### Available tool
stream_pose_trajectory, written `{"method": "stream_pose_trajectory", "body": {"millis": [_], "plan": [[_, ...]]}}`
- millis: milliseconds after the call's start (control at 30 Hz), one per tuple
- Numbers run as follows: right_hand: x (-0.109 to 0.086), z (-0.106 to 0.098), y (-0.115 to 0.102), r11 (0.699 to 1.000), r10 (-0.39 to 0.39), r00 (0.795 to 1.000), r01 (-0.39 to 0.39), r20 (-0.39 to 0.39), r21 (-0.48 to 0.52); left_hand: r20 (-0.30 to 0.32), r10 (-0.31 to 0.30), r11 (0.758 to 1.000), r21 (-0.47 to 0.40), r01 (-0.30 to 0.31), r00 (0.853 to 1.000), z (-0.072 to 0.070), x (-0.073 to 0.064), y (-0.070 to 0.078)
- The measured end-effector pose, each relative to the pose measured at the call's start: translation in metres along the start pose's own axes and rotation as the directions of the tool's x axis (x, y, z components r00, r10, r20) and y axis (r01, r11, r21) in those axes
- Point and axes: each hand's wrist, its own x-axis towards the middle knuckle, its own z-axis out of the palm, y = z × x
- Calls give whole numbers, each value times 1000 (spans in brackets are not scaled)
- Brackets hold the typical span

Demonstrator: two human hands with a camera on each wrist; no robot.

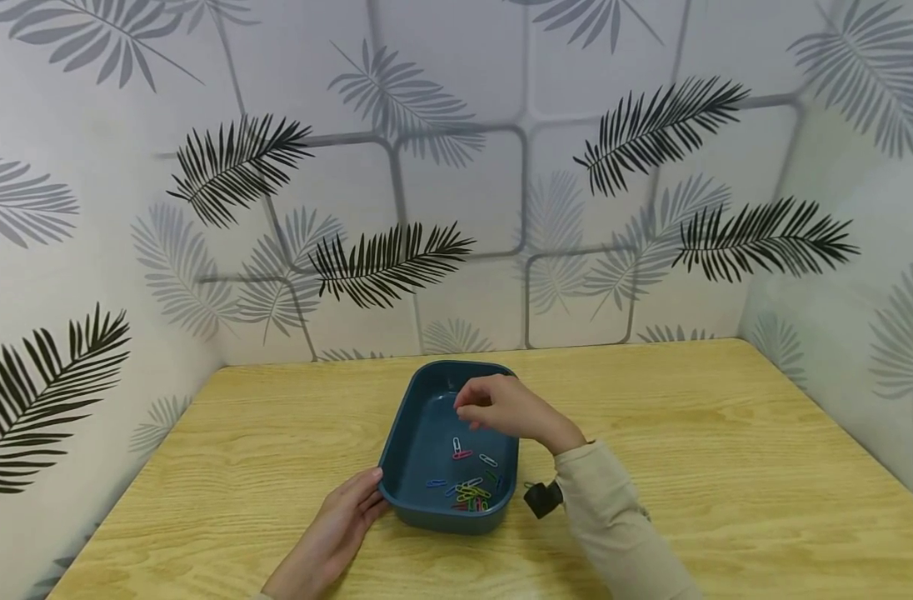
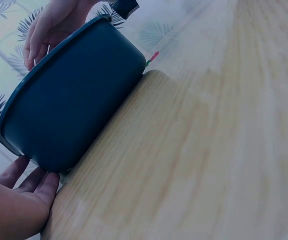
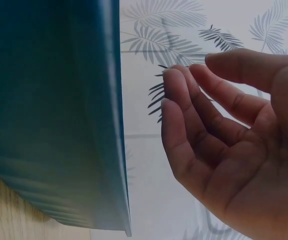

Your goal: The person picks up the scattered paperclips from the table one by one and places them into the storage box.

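Note:
A dark blue rectangular bin with rounded corners stands on the table. My left hand holds its near left corner, the thumb at the rim and the other fingers against the outer wall, as the left wrist view shows. Over the far right part of the bin hovers my right hand, fingers loosely bent, thumb apart from them and nothing between. Inside, coloured paper clips lie heaped at the near end. A white paper clip and a red paper clip lie together near the middle.
Beside the bin's right wall, a green paper clip shows on the wooden table, partly behind the black wrist device. The left wrist view shows a red clip past the bin's edge. A leaf-patterned wall borders the table's back.

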Motion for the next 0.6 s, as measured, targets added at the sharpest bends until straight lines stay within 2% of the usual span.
{"method": "stream_pose_trajectory", "body": {"millis": [233,433,600], "plan": [[-9,0,8,997,-33,999,33,-3,-68,-1,5,1000,-15,-5,1000,0,0,-3],[-29,-9,14,996,-53,998,51,-38,-70,11,2,1000,0,-2,1000,-1,0,-4],[-45,-20,21,991,-81,994,72,-71,-115,5,12,1000,17,-13,1000,-2,2,-2]]}}
